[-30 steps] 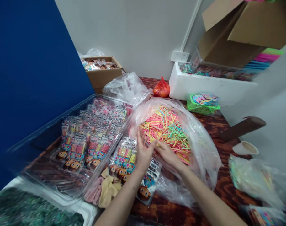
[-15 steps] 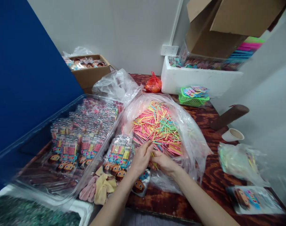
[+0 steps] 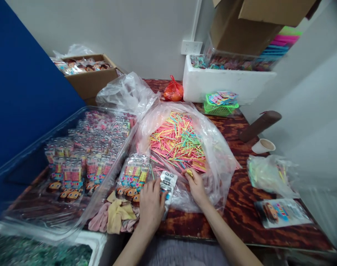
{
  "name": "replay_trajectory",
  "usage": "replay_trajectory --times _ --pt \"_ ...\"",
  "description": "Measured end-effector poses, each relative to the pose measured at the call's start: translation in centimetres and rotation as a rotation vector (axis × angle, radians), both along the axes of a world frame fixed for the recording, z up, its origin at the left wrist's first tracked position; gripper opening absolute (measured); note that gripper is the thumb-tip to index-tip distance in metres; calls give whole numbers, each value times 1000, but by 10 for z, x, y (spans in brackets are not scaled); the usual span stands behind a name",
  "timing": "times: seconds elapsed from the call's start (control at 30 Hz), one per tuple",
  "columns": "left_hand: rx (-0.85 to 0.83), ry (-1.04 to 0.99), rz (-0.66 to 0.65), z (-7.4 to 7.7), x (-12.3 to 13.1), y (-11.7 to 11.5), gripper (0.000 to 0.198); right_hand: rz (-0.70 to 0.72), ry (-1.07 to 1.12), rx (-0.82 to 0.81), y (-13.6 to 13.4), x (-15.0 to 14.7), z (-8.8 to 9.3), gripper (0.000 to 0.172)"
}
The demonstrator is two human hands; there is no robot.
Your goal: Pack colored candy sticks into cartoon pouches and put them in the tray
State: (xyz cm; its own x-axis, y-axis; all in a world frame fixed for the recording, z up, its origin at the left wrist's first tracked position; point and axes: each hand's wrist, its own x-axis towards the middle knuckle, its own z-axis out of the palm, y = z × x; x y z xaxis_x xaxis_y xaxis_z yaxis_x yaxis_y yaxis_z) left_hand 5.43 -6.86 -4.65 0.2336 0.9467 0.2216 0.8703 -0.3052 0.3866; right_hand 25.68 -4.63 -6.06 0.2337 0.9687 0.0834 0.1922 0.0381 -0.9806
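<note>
"What's sitting along the counter's (image 3: 240,216) left side?"
"The tray (image 3: 38,218), holding rows of packs (image 3: 71,177). The cloths (image 3: 120,214) and a cluster (image 3: 132,177) of packs are lying beside its right wall, probably for easy reach."
"And the left hand (image 3: 151,202)?"
"It's touching a pack (image 3: 169,180) near the front edge; I can't tell whether its grip is clamping."
"The sticks (image 3: 175,140)?"
"They're filling the big bag (image 3: 224,162) at mid-counter, its mouth spreading wide, likely for easy picking."
"The right hand (image 3: 196,186)?"
"Its grip is pinching yellow sticks (image 3: 189,172) over the bag's near side, the ends perhaps being kept together that way."
"Any room?"
"Wood is showing between the bag and the right edge, where the cup (image 3: 263,146), small bag (image 3: 268,173) and a flat pack (image 3: 285,213) are lining up. The front edge is running beneath both forearms."
</note>
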Motion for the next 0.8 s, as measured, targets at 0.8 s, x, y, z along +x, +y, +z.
replay_trajectory --times 0.8 --pt "-63 -462 -6 13 3 24 12 53 95 9 -13 -6 15 15"
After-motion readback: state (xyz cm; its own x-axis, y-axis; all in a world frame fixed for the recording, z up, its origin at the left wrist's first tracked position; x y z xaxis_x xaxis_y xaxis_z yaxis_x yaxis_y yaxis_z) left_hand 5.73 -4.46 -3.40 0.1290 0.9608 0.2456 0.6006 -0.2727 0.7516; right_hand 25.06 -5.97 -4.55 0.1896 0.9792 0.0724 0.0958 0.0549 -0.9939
